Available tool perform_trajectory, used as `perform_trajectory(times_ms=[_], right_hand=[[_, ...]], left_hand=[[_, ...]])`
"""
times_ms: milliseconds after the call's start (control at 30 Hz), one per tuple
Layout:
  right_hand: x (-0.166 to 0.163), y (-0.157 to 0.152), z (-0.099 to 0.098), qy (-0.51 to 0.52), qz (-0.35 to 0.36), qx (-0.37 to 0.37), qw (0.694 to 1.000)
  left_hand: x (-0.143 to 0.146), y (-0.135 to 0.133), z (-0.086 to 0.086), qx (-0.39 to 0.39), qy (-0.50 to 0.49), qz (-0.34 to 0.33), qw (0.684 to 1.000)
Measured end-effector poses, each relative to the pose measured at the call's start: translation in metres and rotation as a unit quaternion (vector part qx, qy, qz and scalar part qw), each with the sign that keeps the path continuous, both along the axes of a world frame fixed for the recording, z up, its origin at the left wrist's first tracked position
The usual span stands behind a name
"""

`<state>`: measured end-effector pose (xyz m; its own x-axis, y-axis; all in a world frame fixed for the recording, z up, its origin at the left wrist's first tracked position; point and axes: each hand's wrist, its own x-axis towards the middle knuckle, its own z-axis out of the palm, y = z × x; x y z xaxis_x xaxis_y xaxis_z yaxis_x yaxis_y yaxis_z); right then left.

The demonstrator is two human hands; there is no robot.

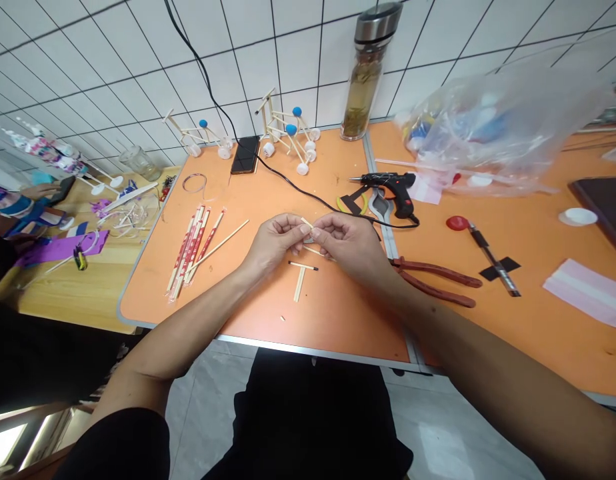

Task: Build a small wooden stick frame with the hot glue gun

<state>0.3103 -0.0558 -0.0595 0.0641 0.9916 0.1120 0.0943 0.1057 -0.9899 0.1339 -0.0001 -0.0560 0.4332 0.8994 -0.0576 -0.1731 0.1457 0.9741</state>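
Head view is showing a short stick (307, 222) near the middle of the frame, just above the orange table (348, 320), with both hands meeting around it. The left hand (279, 235) is pinching it between thumb and bent forefinger, its other fingers curling underneath. The right hand (349, 241) is closing on the stick's nearer end in a similar pinch, knuckles bending and the back of the hand facing up. Both thumbs are pointing inward, their tips almost meeting. The left forearm is slanting up from the lower left, elbow bending; the right forearm is reaching in from the lower right corner, wrist angling toward the middle.

Just below the hands, a dark-ended stick (303, 265) is lying crosswise above two pale pieces (299, 285). Left of the left hand, a bare stick (228, 242) is slanting beside wrapped chopsticks (191, 253). Right of the right hand, red-handled pliers (438, 272) are lying partly behind the forearm, and a glue gun (391, 188) is resting above them. Farther out, stick models (288, 137) with blue balls are standing at upper centre near a phone (245, 155), a bottle (364, 87) is standing upright by the wall, and a plastic bag (493, 133) is filling the upper right.
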Motion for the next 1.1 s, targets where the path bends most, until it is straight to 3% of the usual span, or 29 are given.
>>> perform_trajectory(times_ms=[267, 533, 700, 800, 933, 1100], right_hand=[[-0.005, 0.000, -0.004, -0.005, -0.004, -0.015, 1.000], [-0.008, -0.001, -0.005, -0.038, 0.005, -0.025, 0.999], [-0.011, -0.004, -0.004, -0.102, -0.002, 0.004, 0.995], [-0.011, -0.007, -0.003, -0.146, -0.003, 0.023, 0.989], [-0.016, -0.014, -0.005, -0.217, 0.022, 0.054, 0.974], [-0.023, -0.026, -0.012, -0.363, 0.059, 0.175, 0.913]], left_hand=[[0.001, -0.002, 0.005, -0.030, -0.032, 0.039, 0.998], [0.004, -0.005, 0.003, -0.054, -0.017, 0.021, 0.998], [-0.018, 0.011, 0.016, -0.040, -0.004, 0.061, 0.997], [-0.051, 0.038, 0.032, -0.049, 0.053, 0.102, 0.992], [-0.098, 0.104, 0.058, -0.067, 0.121, 0.158, 0.978], [-0.114, 0.203, 0.085, -0.084, 0.223, 0.203, 0.950]])
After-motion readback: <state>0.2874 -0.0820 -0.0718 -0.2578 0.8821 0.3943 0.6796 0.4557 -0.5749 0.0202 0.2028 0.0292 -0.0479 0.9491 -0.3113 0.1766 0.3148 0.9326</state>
